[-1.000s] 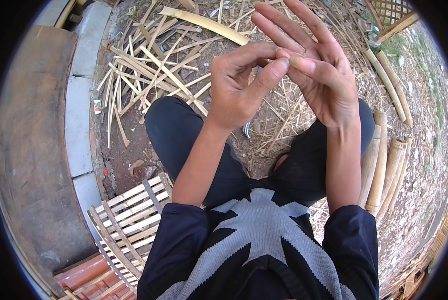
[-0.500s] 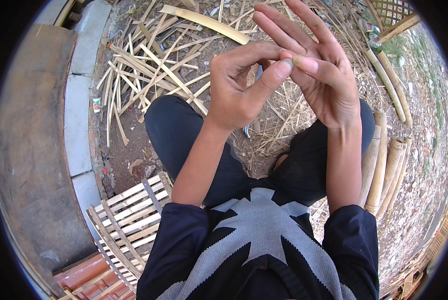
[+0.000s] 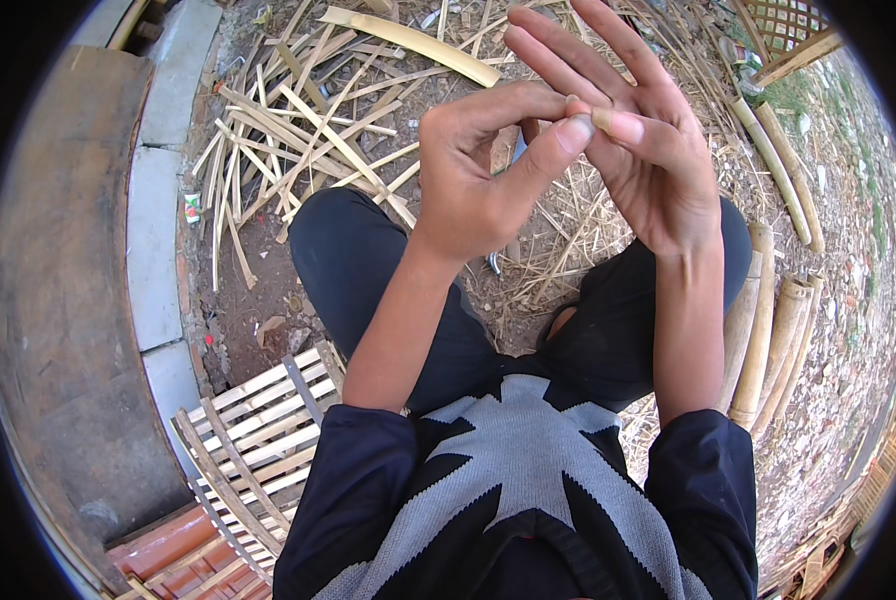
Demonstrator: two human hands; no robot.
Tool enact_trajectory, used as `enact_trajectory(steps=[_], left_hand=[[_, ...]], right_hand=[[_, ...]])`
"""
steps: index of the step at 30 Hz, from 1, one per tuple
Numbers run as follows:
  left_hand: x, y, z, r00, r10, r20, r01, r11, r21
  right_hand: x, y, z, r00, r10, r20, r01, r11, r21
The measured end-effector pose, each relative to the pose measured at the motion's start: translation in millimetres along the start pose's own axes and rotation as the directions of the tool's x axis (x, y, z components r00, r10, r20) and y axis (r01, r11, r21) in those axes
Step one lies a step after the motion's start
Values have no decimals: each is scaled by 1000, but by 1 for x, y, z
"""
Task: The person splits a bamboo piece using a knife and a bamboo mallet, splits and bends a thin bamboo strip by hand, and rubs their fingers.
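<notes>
My left hand [image 3: 475, 180] and my right hand [image 3: 668, 165] are raised together in front of me, above my knees. Thumb and forefinger of the left are pinched, their tips pressed against the pinched thumb and forefinger of the right. The other right fingers spread outward and upward. Whatever lies between the fingertips, if anything, is too small or hidden to name. On the ground behind the hands lie thin pale shavings [image 3: 568, 240]. A blue thing [image 3: 520, 145] shows partly behind my left hand; its kind cannot be told.
A heap of bamboo strips [image 3: 313, 150] lies ahead left, with a wide split bamboo piece [image 3: 413, 42] beyond. Beside my left arm is a slatted bamboo panel [image 3: 268, 425]. Bamboo poles [image 3: 743, 335] lie at the right. A brown board [image 3: 73, 300] and grey blocks [image 3: 158, 250] border the left.
The pinched fingertips have shifted very slightly against each other. Both arms and everything around them stay practically where they were.
</notes>
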State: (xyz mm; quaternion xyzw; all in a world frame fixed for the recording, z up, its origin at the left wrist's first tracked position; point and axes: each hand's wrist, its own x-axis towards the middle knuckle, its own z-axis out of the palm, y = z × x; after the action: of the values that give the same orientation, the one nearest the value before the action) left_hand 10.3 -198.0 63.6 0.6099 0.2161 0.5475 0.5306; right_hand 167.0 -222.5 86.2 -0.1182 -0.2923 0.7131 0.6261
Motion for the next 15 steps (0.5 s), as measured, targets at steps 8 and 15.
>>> enact_trajectory(steps=[8,15], left_hand=[[0,-6,0,1000,11,5,-11,1000,-6],[3,-11,1,992,114,49,-111,992,-59]], right_hand=[[2,-2,-4,1000,15,-9,-15,1000,5],[0,-4,-4,1000,-9,16,8,1000,30]])
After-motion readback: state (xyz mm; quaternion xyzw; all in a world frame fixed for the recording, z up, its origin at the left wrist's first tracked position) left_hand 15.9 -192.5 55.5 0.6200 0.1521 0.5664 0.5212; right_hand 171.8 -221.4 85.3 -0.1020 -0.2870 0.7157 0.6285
